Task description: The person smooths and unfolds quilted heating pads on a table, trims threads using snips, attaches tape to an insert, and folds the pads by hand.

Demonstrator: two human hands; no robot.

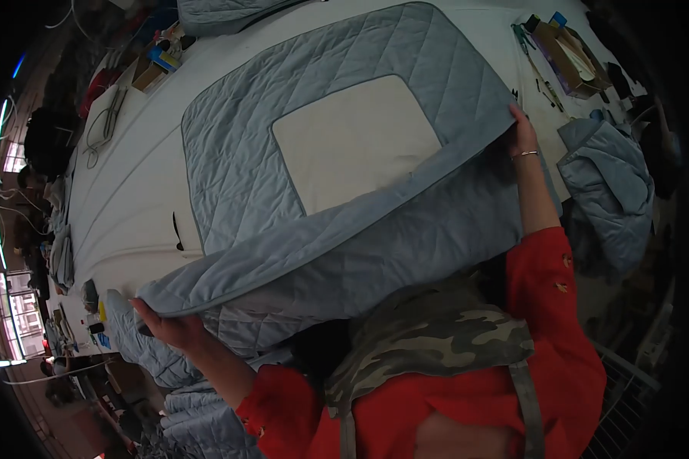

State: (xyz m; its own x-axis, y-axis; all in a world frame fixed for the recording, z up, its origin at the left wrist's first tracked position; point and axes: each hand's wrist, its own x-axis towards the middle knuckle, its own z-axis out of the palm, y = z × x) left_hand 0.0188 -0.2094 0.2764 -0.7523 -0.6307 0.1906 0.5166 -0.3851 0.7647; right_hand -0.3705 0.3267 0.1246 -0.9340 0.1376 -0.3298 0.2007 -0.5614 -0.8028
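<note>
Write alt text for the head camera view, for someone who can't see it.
The left hand and right hand grip opposite ends of the folded edge of a grey-blue quilted cloth, which has a pale middle area. It lies partly on a white-covered table, with an open box at upper right.

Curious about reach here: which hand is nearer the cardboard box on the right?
Right: right hand close below the cardboard box; left hand across the quilted fabric, lower left.

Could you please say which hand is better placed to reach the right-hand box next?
Probably the right: the right hand, though holding the quilted fabric, is nearer the box; the left hand holds its opposite end, farther away.
</note>
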